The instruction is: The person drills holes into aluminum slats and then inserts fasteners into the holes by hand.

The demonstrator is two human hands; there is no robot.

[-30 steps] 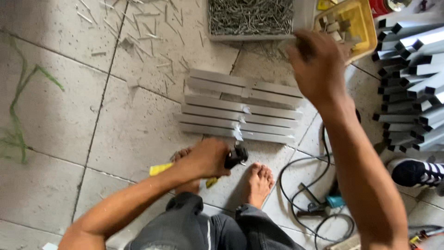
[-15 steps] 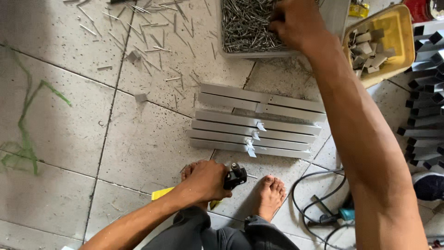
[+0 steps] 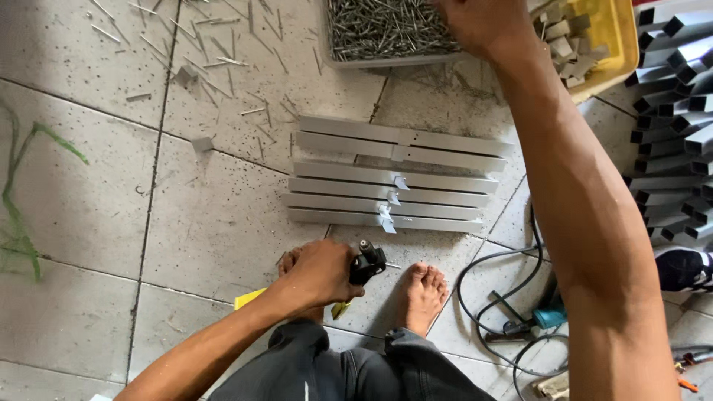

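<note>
The slatted rails (image 3: 394, 174) are pale matt metal, smooth and dully brushed. The rivets (image 3: 386, 28) in the tray look like grey metal (faintly glinting). The tool (image 3: 365, 265) has a black, slightly glossy head. The floor (image 3: 104, 215) is rough, mottled grey tile. The bin (image 3: 616, 44) is glossy yellow plastic.

right hand (image 3: 483, 26) fingers cut off by top edge, rivet tool (image 3: 364, 269) mostly hidden under left hand (image 3: 319, 273)

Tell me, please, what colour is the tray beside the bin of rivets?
Yellow; the tray shows clearly in the head view, top right.
</note>
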